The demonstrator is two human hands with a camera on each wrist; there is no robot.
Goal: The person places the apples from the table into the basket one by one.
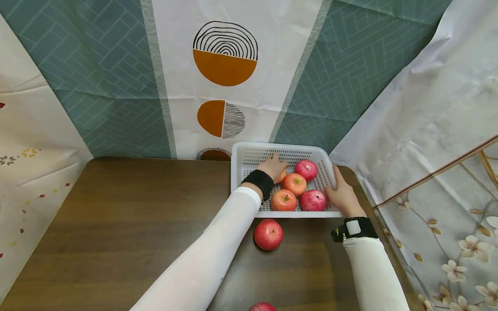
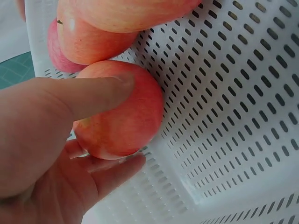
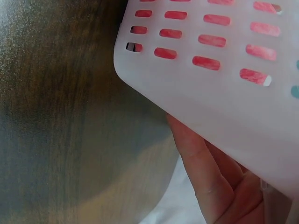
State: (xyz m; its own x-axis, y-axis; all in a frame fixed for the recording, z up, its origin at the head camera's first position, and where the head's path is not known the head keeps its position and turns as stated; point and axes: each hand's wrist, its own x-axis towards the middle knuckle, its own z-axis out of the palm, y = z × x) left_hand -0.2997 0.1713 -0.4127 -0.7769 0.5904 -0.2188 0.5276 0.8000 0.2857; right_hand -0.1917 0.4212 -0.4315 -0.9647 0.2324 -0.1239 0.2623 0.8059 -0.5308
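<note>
So we've got an apple (image 2: 133, 116) in the white basket (image 1: 299, 214), our left hand (image 1: 274, 167) gripping it, thumb and fingers around it. Our right hand (image 1: 344, 196) holds the basket's right side. A red fruit (image 1: 268, 234) sits on the table (image 1: 136, 216).

Three cameras: one high up, two close in

The head camera is the farthest away. It looks forward and down at the worktop (image 1: 116, 224), with the far edge, both far corners and the hanging cloth (image 1: 288, 73) behind.

The left wrist camera is very near. It looks past the left hand (image 1: 272, 167) into the basket (image 1: 280, 214), by the worktop's far right corner. The head view shows that hand and the basket's inside too, only smaller.

The right wrist camera is close as well. It looks at the basket's outside, with the right hand (image 1: 344, 196) under it and some worktop beside. The head view sees that hand from above. Both wrist views share the basket.
</note>
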